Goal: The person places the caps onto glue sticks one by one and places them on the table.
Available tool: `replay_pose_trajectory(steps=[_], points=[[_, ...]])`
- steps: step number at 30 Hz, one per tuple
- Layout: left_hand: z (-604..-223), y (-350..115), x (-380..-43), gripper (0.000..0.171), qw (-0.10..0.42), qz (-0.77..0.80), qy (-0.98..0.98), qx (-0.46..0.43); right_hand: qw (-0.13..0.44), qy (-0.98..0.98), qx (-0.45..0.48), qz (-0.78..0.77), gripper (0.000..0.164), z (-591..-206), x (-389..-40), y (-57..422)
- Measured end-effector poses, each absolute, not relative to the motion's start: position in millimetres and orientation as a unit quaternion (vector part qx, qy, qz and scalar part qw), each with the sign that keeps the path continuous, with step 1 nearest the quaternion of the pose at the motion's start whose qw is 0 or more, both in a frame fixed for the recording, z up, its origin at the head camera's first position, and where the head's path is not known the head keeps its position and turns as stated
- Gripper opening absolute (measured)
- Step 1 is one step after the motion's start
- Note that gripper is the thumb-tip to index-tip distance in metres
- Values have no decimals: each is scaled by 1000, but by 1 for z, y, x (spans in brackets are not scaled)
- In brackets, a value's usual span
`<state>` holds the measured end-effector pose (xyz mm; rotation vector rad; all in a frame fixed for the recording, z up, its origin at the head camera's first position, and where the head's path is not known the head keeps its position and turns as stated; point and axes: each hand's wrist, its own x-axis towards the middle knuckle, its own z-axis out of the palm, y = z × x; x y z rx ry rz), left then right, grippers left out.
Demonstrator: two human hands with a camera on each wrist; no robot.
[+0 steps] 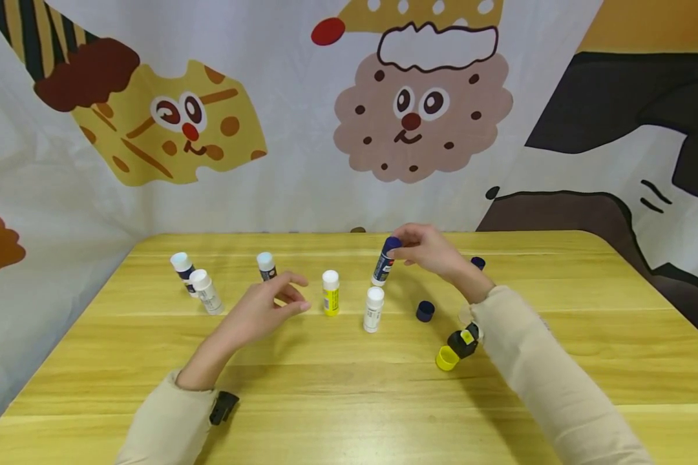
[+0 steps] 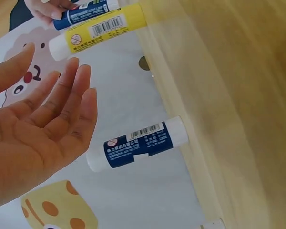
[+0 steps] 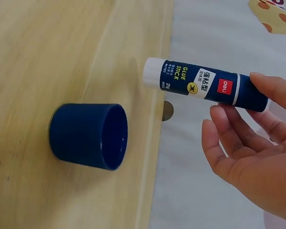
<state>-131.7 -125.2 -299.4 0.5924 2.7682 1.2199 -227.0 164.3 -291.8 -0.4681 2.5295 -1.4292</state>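
In the head view, my right hand (image 1: 427, 250) pinches a glue stick (image 1: 383, 266) by its dark blue cap. It leans a little, white base downward; whether the base touches the table I cannot tell. A loose blue cap (image 3: 86, 136) sits nearby on the table. My left hand (image 1: 265, 309) hovers with relaxed fingers and holds nothing. Beside it stand a blue glue stick (image 2: 139, 145) with a white top, partly hidden in the head view, and a yellow glue stick (image 1: 331, 294). A white glue stick (image 1: 373, 310) stands between the hands.
At the left of the wooden table (image 1: 337, 413) stand a blue-labelled glue stick (image 1: 183, 271) and a white one (image 1: 206, 294). Near my right forearm lie a yellow cap (image 1: 446, 358), another blue cap (image 1: 477, 263) and a pale round piece (image 1: 465, 314). A cartoon-printed cloth (image 1: 291, 200) hangs behind.
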Motion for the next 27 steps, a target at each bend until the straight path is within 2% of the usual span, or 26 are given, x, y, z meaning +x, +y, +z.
replay_pose_trajectory(steps=[27], points=[[-309, -132, -133, 31, 51, 393, 898, 193, 105, 868, -175, -452, 32, -297, -220, 147]])
